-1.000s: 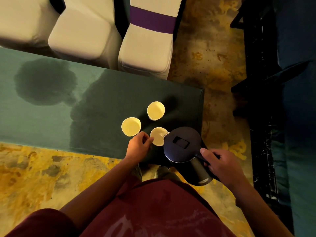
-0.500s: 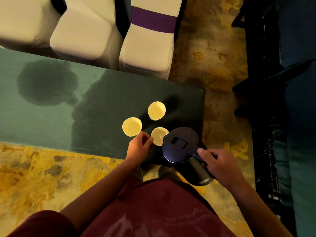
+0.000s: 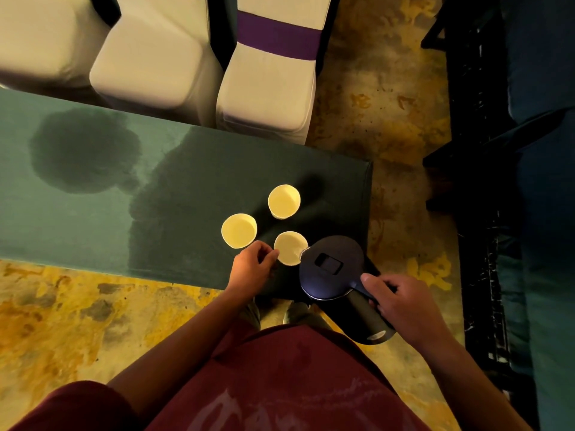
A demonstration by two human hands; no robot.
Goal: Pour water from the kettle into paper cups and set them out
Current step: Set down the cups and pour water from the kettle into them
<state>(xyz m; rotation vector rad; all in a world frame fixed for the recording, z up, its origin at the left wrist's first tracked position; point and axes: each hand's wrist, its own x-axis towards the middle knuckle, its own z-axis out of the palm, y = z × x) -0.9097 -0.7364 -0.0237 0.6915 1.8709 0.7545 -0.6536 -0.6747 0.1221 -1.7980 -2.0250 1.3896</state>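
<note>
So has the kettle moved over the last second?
No, barely. The kettle keeps its spout over the nearest paper cup, held by the right hand; small frame shifts match the table edge shifting too.

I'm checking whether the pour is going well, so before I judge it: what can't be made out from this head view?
- Water level in the near cup, far cup and left cup: interiors glow evenly; too dim.
- Kettle spout: its lid covers the tip; any stream too small to see.
- Kettle handle: wrapped by the right hand.
- Left hand contact with the near cup: fingertips at the rim, grip unclear.
- Chairs: cut off by the top edge.
</note>
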